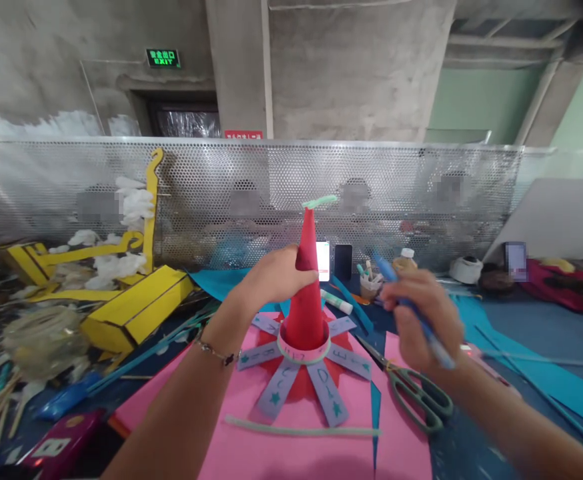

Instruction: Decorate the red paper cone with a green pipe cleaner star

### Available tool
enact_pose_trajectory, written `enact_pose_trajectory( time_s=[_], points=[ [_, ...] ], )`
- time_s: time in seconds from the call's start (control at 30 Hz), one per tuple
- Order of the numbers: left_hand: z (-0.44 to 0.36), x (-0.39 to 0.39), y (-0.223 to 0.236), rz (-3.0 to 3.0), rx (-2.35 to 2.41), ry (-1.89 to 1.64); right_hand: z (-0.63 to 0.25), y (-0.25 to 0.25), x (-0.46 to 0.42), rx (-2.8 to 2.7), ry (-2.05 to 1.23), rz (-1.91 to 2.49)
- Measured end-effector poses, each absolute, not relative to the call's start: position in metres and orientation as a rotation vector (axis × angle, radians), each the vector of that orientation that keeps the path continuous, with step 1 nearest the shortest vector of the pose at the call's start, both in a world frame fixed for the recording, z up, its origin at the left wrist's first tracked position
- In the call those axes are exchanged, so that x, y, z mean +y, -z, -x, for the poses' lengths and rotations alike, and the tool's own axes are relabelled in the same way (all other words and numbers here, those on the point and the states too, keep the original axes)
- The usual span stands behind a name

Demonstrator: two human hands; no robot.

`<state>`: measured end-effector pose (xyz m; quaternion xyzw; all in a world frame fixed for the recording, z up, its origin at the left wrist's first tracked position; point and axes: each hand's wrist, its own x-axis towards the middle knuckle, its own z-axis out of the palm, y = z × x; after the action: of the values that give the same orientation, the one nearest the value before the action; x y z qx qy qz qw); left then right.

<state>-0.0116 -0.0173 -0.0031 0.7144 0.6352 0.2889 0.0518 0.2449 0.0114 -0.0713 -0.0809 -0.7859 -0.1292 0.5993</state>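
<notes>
My left hand (280, 272) is wrapped round the upper part of a tall red paper cone (305, 313), which stands upright. A pale green strip (321, 201) sits across the cone's tip. Round its base runs a pink band (301, 353), with lavender paper strips (277, 392) fanning out, marked with letters and teal stars. Raised at the right, my right hand (424, 313) grips a blue marker (421, 327), apart from the cone; the hand is slightly blurred. Below it lie green-handled scissors (421, 397) on pink paper (271, 457). A pale green strip (301, 430) lies in front of the cone.
A yellow paper structure (136, 307) with white fluff stands at the left, near a plastic jar (41, 340). Behind the cone are a glue stick (336, 302), phones and a cup of pens (370, 285). A perforated metal screen (291, 167) closes the back.
</notes>
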Motion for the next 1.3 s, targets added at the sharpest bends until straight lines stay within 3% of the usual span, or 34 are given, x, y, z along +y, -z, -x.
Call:
enact_pose_trajectory(
  time_s=[0.13,0.3,0.53,1.3],
  points=[
    [0.008,-0.023,-0.002,-2.200,1.918,-0.909,-0.237,0.110,0.005,-2.116,0.438,-0.043],
    [0.007,-0.027,-0.005,-2.222,1.824,-0.957,-0.227,0.132,0.004,-2.143,0.225,-0.013],
    [0.012,-0.024,0.000,-2.198,1.651,-0.891,-0.229,0.135,0.003,-2.166,0.140,0.073],
    [0.000,-0.026,-0.001,-2.142,1.788,-0.876,-0.227,0.138,-0.003,-2.253,0.039,0.092]
  ],
)
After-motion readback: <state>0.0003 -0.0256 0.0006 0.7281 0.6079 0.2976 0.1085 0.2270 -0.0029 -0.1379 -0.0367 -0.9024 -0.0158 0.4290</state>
